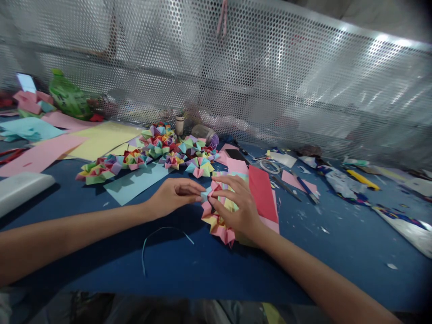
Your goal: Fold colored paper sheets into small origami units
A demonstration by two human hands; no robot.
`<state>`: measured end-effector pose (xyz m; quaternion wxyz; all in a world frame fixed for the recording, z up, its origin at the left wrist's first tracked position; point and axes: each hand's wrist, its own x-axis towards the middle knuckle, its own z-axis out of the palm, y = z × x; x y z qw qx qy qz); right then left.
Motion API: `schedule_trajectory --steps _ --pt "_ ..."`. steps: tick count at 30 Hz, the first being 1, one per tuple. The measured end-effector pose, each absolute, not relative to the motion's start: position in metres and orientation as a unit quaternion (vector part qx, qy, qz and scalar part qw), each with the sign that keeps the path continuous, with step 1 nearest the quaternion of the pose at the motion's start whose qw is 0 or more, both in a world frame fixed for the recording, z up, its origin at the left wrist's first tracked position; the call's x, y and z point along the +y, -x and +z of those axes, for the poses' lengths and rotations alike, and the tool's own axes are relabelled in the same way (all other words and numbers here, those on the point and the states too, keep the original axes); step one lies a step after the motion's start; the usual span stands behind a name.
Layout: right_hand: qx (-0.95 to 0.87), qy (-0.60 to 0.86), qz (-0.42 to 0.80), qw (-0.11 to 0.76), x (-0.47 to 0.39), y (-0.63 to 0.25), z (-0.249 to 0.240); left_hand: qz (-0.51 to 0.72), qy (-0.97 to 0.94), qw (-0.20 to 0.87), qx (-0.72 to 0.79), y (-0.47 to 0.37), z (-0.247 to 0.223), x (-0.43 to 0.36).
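Observation:
A folded-paper origami ornament [221, 229] in pink, yellow and pale blue stands near the middle of the blue table. My left hand [173, 196] pinches its pale blue flap at the left side with thumb and fingertips. From the right, my right hand [240, 204] curls over the top of the ornament, fingers and thumb gripping it and hiding part of its folds. Under and beside my right hand lies a red paper sheet [263, 191] on top of pink ones. A thin blue strip [162, 228] curves on the table before my left hand.
Several finished paper ornaments [200, 166] cluster behind my hands, near a tipped jar [205, 132] and a dark phone [236, 155]. A white block [23, 191] lies left. To the right are a blue cutter [307, 188], a yellow tool [362, 179] and scraps. A perforated metal panel [236, 72] bounds the back.

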<state>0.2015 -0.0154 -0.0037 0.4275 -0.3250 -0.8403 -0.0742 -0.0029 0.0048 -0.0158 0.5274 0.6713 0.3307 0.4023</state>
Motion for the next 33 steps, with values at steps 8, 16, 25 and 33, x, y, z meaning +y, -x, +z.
schedule_trajectory --steps 8,16,25,33 --pt "-0.844 0.347 -0.076 0.402 -0.0118 -0.2025 -0.0105 0.439 -0.695 0.45 0.349 0.0015 -0.0152 -0.002" --pt "-0.861 0.347 -0.077 0.363 -0.0129 -0.2016 -0.0097 0.434 -0.689 0.46 0.354 0.0008 -0.0163 -0.0019" --pt "-0.85 0.356 -0.087 0.377 -0.016 -0.1982 -0.0087 0.434 -0.688 0.456 0.362 0.0006 -0.018 -0.0038" --pt "-0.862 0.359 -0.114 0.338 -0.0175 -0.1984 -0.0051 0.437 -0.687 0.457 0.358 -0.0002 -0.0199 -0.0025"
